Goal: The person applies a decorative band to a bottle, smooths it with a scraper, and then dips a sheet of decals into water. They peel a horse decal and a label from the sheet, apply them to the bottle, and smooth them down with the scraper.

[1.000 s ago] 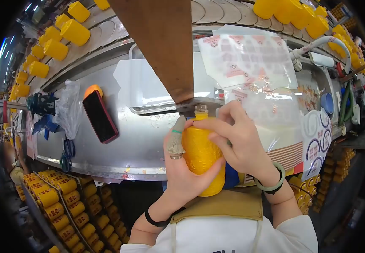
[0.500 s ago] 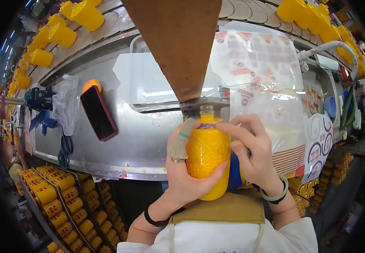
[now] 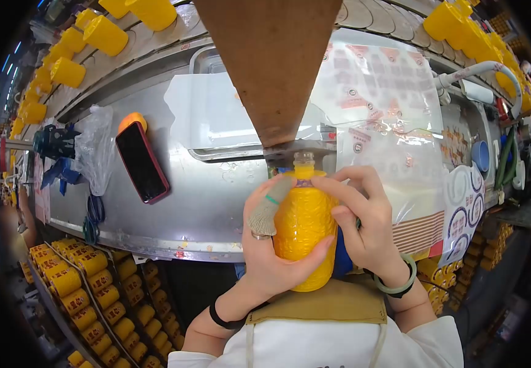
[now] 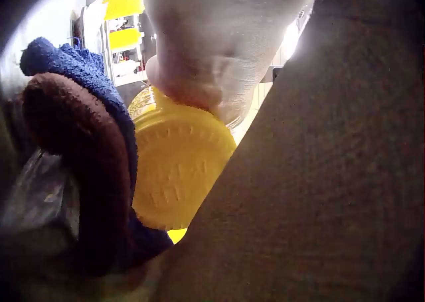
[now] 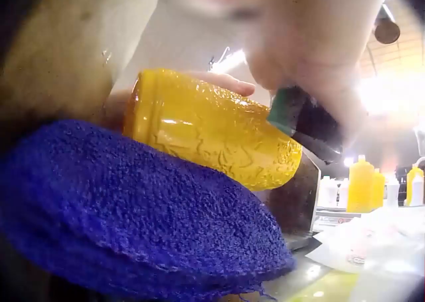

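Note:
My left hand (image 3: 264, 257) grips a glossy yellow textured bottle (image 3: 305, 230), its thumb across the lower front. A grey finger cover (image 3: 264, 216) sits on one of that hand's fingers, which lies along the bottle's left shoulder. The bottle's clear threaded mouth (image 3: 304, 158) points away from me. Around its neck runs a small purple-patterned band (image 3: 303, 183). My right hand (image 3: 371, 230) reaches in from the right with its index fingertip at this band. The right thumb stays beside the bottle. A blue terry cloth (image 5: 146, 215) lies close under the bottle.
A phone (image 3: 143, 162) lies on the metal worktop (image 3: 198, 202), with a plastic bag (image 3: 94, 150) farther left. Printed clear sheets (image 3: 382, 110) cover the right side. A brown post (image 3: 271, 67) rises ahead. Yellow bottles (image 3: 105, 40) stand along the back conveyor.
The right fingers have drawn back from across the bottle's neck to its right side, uncovering the purple-patterned band. The left hand keeps its grip. The whole view has shifted slightly.

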`<state>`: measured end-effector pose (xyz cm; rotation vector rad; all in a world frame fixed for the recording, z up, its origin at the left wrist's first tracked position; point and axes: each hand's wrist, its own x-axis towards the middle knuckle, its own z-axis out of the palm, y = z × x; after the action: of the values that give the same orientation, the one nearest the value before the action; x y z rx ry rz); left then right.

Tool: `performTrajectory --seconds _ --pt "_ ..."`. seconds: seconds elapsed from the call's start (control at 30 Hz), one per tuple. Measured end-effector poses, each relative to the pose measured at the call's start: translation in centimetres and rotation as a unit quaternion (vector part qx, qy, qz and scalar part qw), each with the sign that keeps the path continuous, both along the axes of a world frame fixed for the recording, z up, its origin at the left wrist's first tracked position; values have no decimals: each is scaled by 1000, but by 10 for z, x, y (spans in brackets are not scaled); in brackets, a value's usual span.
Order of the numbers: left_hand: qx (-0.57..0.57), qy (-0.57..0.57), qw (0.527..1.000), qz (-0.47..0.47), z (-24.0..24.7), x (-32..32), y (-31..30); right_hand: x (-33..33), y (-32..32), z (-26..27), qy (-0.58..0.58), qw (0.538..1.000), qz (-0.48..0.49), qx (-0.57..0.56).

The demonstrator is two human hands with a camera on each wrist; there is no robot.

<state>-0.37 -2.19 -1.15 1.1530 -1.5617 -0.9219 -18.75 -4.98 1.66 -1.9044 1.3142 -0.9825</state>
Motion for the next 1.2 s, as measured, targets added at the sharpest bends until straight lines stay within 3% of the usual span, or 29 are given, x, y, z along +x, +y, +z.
performTrajectory --seconds 0.33,0.43,0.5,0.6,0.67,0.77,1.1,1.2 --pt "4 15 999 37 -3 -2 1 1 0 1 1 1000 0 -5" --pt "-5 -2 1000 26 0 3 -1 2 1 1 4 1000 -2 -2" --pt "30 103 994 -15 -1 11 -5 2 1 2 4 1000 -4 -3" --pt "22 136 990 9 -14 25 -23 2 2 4 7 1000 -4 4" --pt "47 85 995 -18 -16 32 -31 2 1 4 5 1000 0 1" --pt "108 141 981 -81 -26 32 -37 2 1 4 7 1000 0 -1" --pt "112 112 982 -99 -26 28 -37 -3 3 1 -13 1000 9 -2" --pt "122 125 978 -113 -16 28 -44 -7 4 1 -62 996 -21 64"
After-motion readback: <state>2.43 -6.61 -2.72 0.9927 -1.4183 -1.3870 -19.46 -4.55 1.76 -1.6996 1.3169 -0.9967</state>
